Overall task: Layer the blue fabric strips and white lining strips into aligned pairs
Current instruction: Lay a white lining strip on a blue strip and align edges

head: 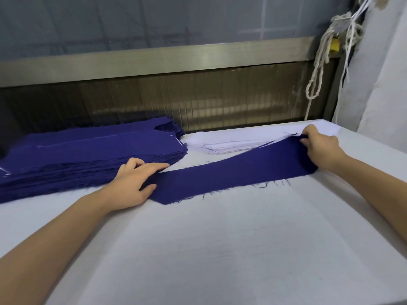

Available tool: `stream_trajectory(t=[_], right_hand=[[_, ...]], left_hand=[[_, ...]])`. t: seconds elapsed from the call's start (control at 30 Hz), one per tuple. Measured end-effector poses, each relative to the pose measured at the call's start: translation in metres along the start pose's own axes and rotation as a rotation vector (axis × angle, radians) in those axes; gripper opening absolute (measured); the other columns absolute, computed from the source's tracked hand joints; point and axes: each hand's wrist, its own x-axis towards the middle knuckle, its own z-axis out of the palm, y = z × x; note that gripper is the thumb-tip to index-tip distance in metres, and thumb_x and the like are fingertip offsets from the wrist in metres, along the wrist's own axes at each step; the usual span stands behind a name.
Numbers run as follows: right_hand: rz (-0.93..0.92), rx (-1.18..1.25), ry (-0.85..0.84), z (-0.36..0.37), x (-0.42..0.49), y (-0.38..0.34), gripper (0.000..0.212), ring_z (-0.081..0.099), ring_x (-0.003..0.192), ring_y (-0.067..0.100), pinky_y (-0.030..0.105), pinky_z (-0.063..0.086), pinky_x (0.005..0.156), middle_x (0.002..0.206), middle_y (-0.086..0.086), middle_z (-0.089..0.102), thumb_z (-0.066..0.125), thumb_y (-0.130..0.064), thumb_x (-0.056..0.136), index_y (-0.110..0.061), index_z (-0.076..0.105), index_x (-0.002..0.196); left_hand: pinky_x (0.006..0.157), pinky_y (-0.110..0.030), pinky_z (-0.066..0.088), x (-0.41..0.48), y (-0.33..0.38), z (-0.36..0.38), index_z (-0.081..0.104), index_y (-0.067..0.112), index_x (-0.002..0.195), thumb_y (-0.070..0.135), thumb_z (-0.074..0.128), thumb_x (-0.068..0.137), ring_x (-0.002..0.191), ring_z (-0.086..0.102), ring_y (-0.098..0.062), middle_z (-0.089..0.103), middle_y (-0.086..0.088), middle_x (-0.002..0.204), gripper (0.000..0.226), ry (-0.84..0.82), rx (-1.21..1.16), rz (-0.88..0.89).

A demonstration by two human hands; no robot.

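A single blue fabric strip (231,175) stretches across the white table (220,249), with frayed threads along its near edge. My left hand (134,183) holds its left end, thumb under the cloth and fingers laid on top. My right hand (319,148) grips the strip's right end, which lies over the edge of a stack of white lining strips (233,142). A thick pile of blue strips (88,155) sits at the left, just behind my left hand.
A metal rail and a dark ribbed panel (198,102) run along the table's far side. Pale cords (319,62) hang at the back right beside a grey cloth-covered surface (378,73).
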Motion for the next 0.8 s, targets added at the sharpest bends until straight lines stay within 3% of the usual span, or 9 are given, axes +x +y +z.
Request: stream_trajectory(t=[0.07, 0.2, 0.47, 0.63, 0.7, 0.8], right_hand=[[-0.018, 0.135, 0.057, -0.0021, -0.002, -0.0029, 0.012, 0.034, 0.093, 0.031, 0.035, 0.029, 0.075, 0.095, 0.015, 0.045, 0.031, -0.016, 0.101, -0.01, 0.041, 0.106], [-0.039, 0.312, 0.121, -0.0069, -0.0041, -0.0079, 0.006, 0.043, 0.089, 0.034, 0.033, 0.029, 0.069, 0.102, 0.022, 0.049, 0.032, -0.017, 0.101, -0.02, 0.035, 0.097], [-0.077, 0.379, 0.154, -0.0069, -0.0043, -0.0048, 0.008, 0.048, 0.09, 0.037, 0.04, 0.035, 0.072, 0.096, 0.02, 0.053, 0.033, -0.016, 0.101, -0.011, 0.039, 0.104], [-0.07, 0.392, 0.14, -0.0057, -0.0044, -0.0032, 0.01, 0.048, 0.088, 0.031, 0.041, 0.037, 0.072, 0.097, 0.015, 0.052, 0.034, -0.015, 0.101, -0.008, 0.039, 0.106], [-0.063, 0.398, 0.136, -0.0054, -0.005, -0.0037, 0.009, 0.047, 0.087, 0.029, 0.037, 0.034, 0.072, 0.097, 0.014, 0.052, 0.034, -0.015, 0.101, -0.008, 0.038, 0.106], [-0.069, 0.398, 0.132, -0.0054, -0.0069, -0.006, 0.001, 0.045, 0.085, 0.028, 0.034, 0.031, 0.071, 0.095, 0.012, 0.051, 0.035, -0.014, 0.101, -0.013, 0.036, 0.101]], left_hand=[[0.093, -0.026, 0.016, 0.0001, 0.0001, 0.0013, 0.026, 0.047, 0.14, 0.017, 0.051, 0.092, 0.113, 0.021, -0.008, 0.039, 0.018, 0.119, 0.062, -0.042, 0.008, -0.04], [0.089, -0.023, 0.011, 0.0002, 0.0019, 0.0023, 0.021, 0.045, 0.141, 0.011, 0.048, 0.092, 0.112, 0.019, -0.002, 0.035, 0.041, 0.127, 0.066, -0.064, -0.001, -0.015], [0.085, -0.019, 0.012, -0.0017, 0.0021, 0.0032, 0.029, 0.037, 0.141, 0.013, 0.054, 0.09, 0.11, 0.023, -0.003, 0.04, 0.025, 0.112, 0.062, 0.031, -0.064, -0.044], [0.081, -0.021, 0.015, 0.0008, 0.0021, -0.0004, 0.048, 0.032, 0.128, 0.018, 0.059, 0.091, 0.104, 0.034, -0.009, 0.048, 0.018, 0.1, 0.042, 0.062, -0.025, -0.052], [0.085, -0.025, 0.026, 0.0012, 0.0006, -0.0032, 0.06, 0.02, 0.118, 0.018, 0.061, 0.09, 0.1, 0.048, -0.015, 0.055, 0.008, 0.099, 0.028, 0.068, -0.036, -0.043], [0.075, -0.02, 0.039, -0.0002, -0.0036, -0.0067, 0.065, 0.016, 0.099, 0.016, 0.063, 0.089, 0.09, 0.057, -0.015, 0.061, 0.005, 0.095, 0.011, 0.162, -0.176, -0.054]])
